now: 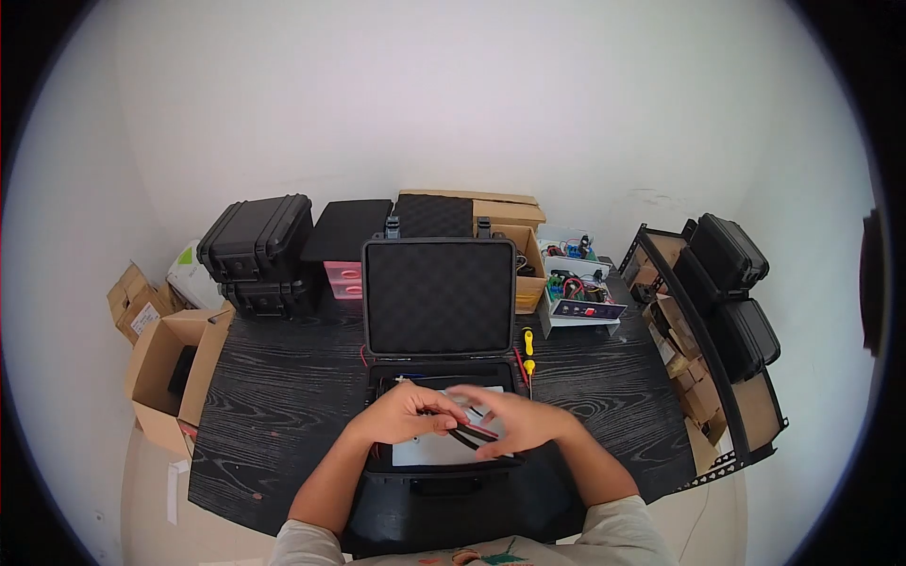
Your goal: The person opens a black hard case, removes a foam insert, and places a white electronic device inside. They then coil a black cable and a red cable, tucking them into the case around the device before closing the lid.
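Note:
My left hand is closed, with thumb and fingers pinching black and red cables. The cables run out to the right, beneath my right hand. That hand is curved over them, its fingers and thumb apart and slightly smeared by motion. Both hands are above a light grey panel inside an open black hard case. The case's raised lid is lined with dark egg-crate foam. My hands hide part of the panel and the cable ends.
Yellow-handled screwdrivers and a red tool lie right of the case on the dark wooden table. Electronics units stand behind. Stacked black cases are at left, a cardboard box beside the table, and a metal shelf at right.

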The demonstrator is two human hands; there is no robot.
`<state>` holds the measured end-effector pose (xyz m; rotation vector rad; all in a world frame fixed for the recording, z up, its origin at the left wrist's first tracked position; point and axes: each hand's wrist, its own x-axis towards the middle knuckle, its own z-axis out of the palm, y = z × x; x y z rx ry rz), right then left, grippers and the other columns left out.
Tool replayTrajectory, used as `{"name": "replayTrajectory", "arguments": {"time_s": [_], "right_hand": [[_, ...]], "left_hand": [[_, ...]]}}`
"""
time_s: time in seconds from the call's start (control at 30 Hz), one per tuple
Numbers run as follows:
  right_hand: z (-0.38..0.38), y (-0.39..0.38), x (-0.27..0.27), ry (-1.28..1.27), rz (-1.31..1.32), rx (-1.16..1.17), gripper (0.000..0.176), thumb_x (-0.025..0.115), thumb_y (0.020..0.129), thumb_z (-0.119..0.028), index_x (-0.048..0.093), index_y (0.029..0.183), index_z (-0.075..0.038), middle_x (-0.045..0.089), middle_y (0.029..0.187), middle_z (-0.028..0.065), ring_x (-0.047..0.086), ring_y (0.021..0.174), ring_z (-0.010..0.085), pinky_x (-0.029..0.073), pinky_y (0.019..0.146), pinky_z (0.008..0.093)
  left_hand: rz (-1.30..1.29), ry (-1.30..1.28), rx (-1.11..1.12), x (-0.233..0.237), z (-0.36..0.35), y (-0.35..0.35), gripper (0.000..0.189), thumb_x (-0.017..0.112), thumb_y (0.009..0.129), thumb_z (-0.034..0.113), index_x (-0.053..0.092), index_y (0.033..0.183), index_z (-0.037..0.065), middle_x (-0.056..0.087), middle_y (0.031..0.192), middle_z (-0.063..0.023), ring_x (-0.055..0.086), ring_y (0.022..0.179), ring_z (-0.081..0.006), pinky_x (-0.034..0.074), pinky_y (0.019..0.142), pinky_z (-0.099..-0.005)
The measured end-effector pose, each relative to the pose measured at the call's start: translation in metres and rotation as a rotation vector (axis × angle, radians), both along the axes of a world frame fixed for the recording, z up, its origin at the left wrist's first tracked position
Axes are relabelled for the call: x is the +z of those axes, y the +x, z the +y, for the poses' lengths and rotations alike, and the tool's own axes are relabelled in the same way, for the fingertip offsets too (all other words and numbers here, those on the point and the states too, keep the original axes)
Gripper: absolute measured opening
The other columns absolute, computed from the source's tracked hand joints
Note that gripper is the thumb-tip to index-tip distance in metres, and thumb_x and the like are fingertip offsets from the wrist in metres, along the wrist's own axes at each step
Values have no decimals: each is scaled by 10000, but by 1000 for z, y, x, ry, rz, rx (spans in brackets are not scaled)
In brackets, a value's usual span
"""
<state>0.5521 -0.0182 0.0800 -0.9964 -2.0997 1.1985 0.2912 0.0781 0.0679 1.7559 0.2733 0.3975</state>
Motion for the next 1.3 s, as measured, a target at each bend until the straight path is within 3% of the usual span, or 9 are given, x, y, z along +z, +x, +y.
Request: {"name": "replayTrajectory", "arguments": {"time_s": [0.1,0.2,0.23,0.33,0.37,0.5,0.7,1.0,1.3], "right_hand": [[13,-11,-9,-264,-130,132,753,832,916,-185,459,1556,-47,704,1261,105,688,1073,170,572,878,344],[26,-14,-11,-233,-115,113,434,737,998,-185,612,1385,-33,741,1058,29,676,891,122,543,788,314],[23,-16,4,-253,-83,12,242,675,1041,-188,684,1219,-23,741,960,15,677,863,130,538,786,316],[42,-9,4,74,-127,-40,224,663,1048,-210,692,1186,-36,733,925,33,674,838,138,541,782,333],[48,-6,6,113,-218,-106,220,693,1020,-206,709,1155,-33,748,927,97,722,848,216,557,789,370],[69,-13,-8,508,-336,-295,236,735,958,-199,738,1138,-45,758,1011,157,724,934,378,572,815,449],[76,-20,-44,661,-526,-374,233,734,943,-219,758,1136,-91,757,1047,93,741,932,315,582,848,443],[44,-8,-52,860,-437,-715,212,762,889,-134,751,1081,-43,731,1019,116,698,960,325,564,862,429],[38,-6,-65,695,-214,-864,157,745,886,-51,738,1035,-4,687,1090,132,693,952,350,567,886,431]], "left_hand": [[-61,18,24,5,-4,1,231,768,963,26,790,1191,-1,811,1079,-115,749,898,-129,607,848,-300],[-116,131,113,9,3,-5,264,800,926,15,791,1189,3,808,1127,-136,763,956,-169,610,866,-315],[-148,167,155,10,5,-7,275,811,916,23,792,1190,10,807,1133,-139,770,976,-187,609,877,-319],[-235,619,357,19,15,-12,306,832,893,55,797,1197,35,804,1147,-139,779,1033,-247,610,900,-335],[-152,604,429,23,13,-14,323,822,892,94,783,1206,32,790,1166,-156,776,1060,-321,615,936,-380],[21,694,582,14,18,-13,323,774,920,115,760,1226,14,779,1189,-158,762,1077,-321,610,946,-397],[288,858,607,-15,27,-9,224,733,946,119,785,1146,32,787,1164,-131,748,1060,-331,597,945,-410],[343,987,602,-25,29,-8,208,716,891,77,783,1080,21,696,1069,-97,690,1048,-301,584,933,-414],[423,1007,738,-29,26,-3,207,719,863,94,782,1047,22,734,1019,-124,717,987,-331,590,903,-434]]}}
